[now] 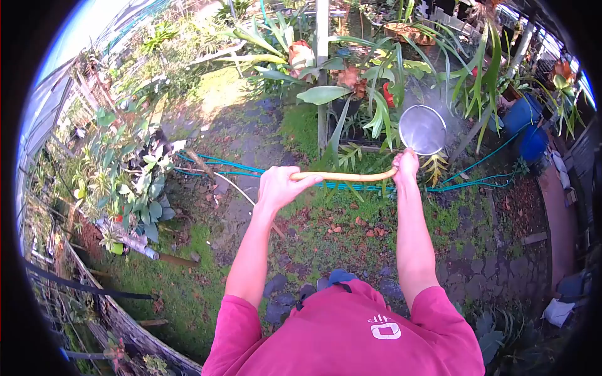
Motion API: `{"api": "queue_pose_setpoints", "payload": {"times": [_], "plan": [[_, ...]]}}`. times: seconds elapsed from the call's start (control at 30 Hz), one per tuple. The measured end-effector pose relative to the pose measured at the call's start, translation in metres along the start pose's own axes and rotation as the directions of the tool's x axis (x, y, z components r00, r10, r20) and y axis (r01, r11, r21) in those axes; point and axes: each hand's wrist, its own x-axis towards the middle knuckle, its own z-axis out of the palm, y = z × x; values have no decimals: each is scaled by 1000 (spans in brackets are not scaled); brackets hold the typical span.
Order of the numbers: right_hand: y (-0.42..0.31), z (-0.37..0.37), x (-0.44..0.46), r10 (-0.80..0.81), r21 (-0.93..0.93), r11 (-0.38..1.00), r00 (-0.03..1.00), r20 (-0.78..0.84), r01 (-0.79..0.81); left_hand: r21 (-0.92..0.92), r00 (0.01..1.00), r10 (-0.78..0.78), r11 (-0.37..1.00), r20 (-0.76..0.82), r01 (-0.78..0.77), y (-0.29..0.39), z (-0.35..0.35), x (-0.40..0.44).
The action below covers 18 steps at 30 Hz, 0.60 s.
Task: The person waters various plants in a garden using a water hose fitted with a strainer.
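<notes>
A yellow hose [345, 177] runs between my two hands near the middle of the view. My left hand [279, 187] is wrapped round its left end, thumb lying along it. At the right end, my right hand [406, 164] is closed round the hose where it bends upward. Just above that hand is a round, greyish mesh-like disc [422, 130] with a pale rim, and a whitish spray or haze shows around it. Whether the disc is joined to the hose is hidden by my right hand. Long green leaves [379, 116] hang close to the disc's left side.
Teal hoses [238, 168] cross the mossy paved ground behind my hands. A white post [323, 75] stands ahead among potted plants. Leafy plants [141, 188] grow at the left, beside a wooden edge [119, 316]. Blue containers [533, 143] are at the right.
</notes>
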Motion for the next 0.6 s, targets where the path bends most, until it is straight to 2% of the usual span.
{"api": "queue_pose_setpoints", "payload": {"times": [0.07, 0.17, 0.23, 0.27, 0.43, 0.5, 0.53, 0.6], "plan": [[7, 20, -17, -23, -4, 1000, 1000, 7, 23, 39, 995, -52, 998, 84, 49, -19, -9, 1], [15, 41, -29, -73, 8, 997, 997, 15, 72, 0, 994, -81, 997, 79, 82, -50, 0, -5], [22, 48, -19, -54, 51, 997, 998, 29, 52, -13, 992, -98, 995, 81, 99, -55, 4, -5], [25, 52, -14, -50, 40, 998, 998, 24, 49, -81, 993, -97, 991, 69, 103, -56, 9, -7], [33, 60, 22, -18, 16, 1000, 999, 32, 17, -84, 994, -104, 991, 41, 107, -35, 3, -1], [35, 62, 25, -11, 2, 1000, 1000, 13, 11, -45, 994, -93, 994, 58, 95, -37, 2, 3], [38, 60, 31, -15, 0, 1000, 1000, 9, 15, -74, 986, -120, 989, 117, 129, -31, -7, 2], [45, 50, 38, -26, -1, 1000, 1000, 17, 26, -113, 989, -74, 990, 128, 89, -43, -3, 2]]}}
